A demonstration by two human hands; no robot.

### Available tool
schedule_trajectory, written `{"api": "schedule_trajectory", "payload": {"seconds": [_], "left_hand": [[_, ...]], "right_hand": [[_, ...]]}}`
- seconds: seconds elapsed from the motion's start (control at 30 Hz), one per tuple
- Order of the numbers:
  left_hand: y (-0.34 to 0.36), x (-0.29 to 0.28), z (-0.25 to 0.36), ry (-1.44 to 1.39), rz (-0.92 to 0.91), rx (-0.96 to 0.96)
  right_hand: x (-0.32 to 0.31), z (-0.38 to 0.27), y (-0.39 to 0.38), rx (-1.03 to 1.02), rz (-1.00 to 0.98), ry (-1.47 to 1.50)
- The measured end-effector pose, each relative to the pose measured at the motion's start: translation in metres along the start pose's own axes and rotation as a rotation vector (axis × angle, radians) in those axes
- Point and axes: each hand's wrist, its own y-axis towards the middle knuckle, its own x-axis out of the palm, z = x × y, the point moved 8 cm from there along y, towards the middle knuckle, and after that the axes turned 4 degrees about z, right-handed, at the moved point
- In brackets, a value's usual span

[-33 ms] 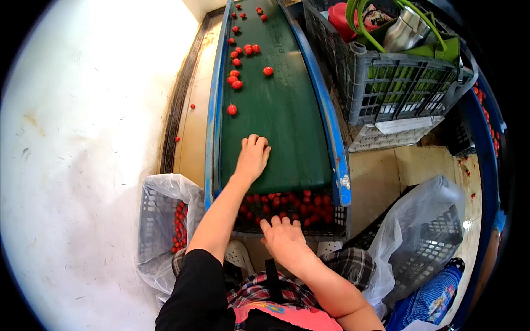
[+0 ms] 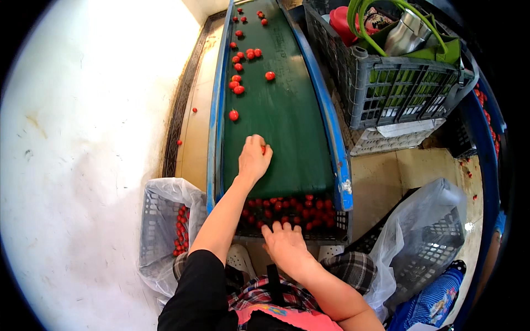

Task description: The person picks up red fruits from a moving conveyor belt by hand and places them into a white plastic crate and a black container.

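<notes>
My left hand [image 2: 255,160] is over the lower part of a green conveyor belt [image 2: 292,143], fingers curled. A red cherry tomato [image 2: 264,149] shows between its thumb and fingers. At the near rim of a black crate [image 2: 343,225] under the belt's end is my right hand [image 2: 287,245], palm down with fingers apart. Its fingertips reach over the cherry tomatoes [image 2: 309,208] lying in that crate, and I see nothing held in it. Farther up the belt lie several more tomatoes, mostly along the left side, the nearest one [image 2: 234,115] just beyond my left hand.
Blue side rails [image 2: 329,118] edge the belt. Left stands a plastic-lined crate [image 2: 156,220] with tomatoes; right, another lined crate [image 2: 425,243]. A dark crate [image 2: 397,94] holding a green bag and metal bottle stands at upper right. Stray tomatoes [image 2: 195,110] lie on the floor.
The whole view has shifted slightly. A tomato now shows in my left hand's fingers, where none was visible before. My right hand stays at the crate rim.
</notes>
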Motion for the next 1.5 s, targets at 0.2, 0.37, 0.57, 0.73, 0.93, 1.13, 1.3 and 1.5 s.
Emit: {"api": "schedule_trajectory", "payload": {"seconds": [0.2,0.37,0.57,0.73,0.93,1.13,1.3,1.5], "left_hand": [[0.08,-0.032,-0.086,0.345,0.168,-0.112],[0.12,-0.032,-0.097,0.088,0.218,-0.203],[0.176,-0.019,-0.079,0.461,0.159,-0.14],[0.191,-0.007,-0.094,0.32,0.056,-0.273],[0.199,-0.014,-0.095,0.278,-0.078,-0.348],[0.184,-0.021,-0.098,0.111,-0.144,-0.314],[0.118,-0.023,-0.058,-0.18,-0.313,-0.238],[-0.005,-0.036,-0.017,-0.87,-0.586,-0.221]], "right_hand": [[0.005,-0.015,0.002,-0.049,-0.012,0.05],[0.004,-0.011,0.003,-0.038,-0.032,0.04],[0.011,-0.013,0.0,-0.057,-0.071,0.055],[0.012,-0.01,-0.002,-0.03,-0.1,0.068],[0.014,-0.012,-0.004,-0.044,-0.126,0.073],[0.015,-0.013,-0.003,-0.048,-0.076,0.08],[0.007,-0.005,0.0,-0.027,-0.017,-0.048],[-0.061,0.023,0.012,0.174,0.551,0.536]]}}
